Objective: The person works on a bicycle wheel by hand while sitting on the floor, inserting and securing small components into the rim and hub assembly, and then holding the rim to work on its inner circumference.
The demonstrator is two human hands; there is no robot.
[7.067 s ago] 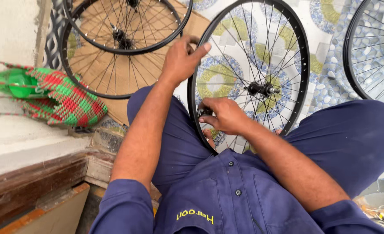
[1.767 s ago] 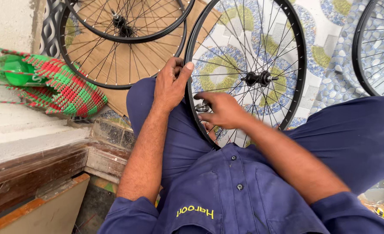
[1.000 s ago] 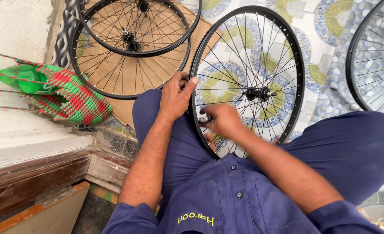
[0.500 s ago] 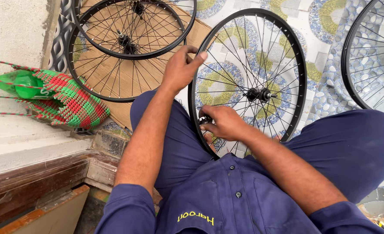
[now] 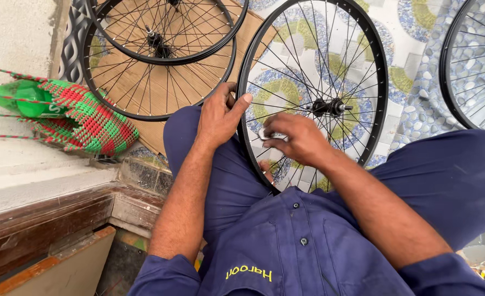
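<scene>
Left hand (image 5: 219, 118) grips the black spoked bicycle wheel rim (image 5: 249, 82) to steady it while right hand (image 5: 297, 140) pinches a small metal spoke tool (image 5: 268, 135) just beside.

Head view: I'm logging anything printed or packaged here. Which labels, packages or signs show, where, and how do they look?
Green plastic bottle: far left on the ledge, inside a red-and-green woven bag, white label band.
Yellow embroidered lettering: bottom centre, on the dark blue shirt.
No signs or screens.

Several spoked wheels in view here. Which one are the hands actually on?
The upright wheel between the knees: the left hand grips its rim and the right hand works at its spokes. The two stacked wheels and the right-edge wheel are untouched.
</scene>
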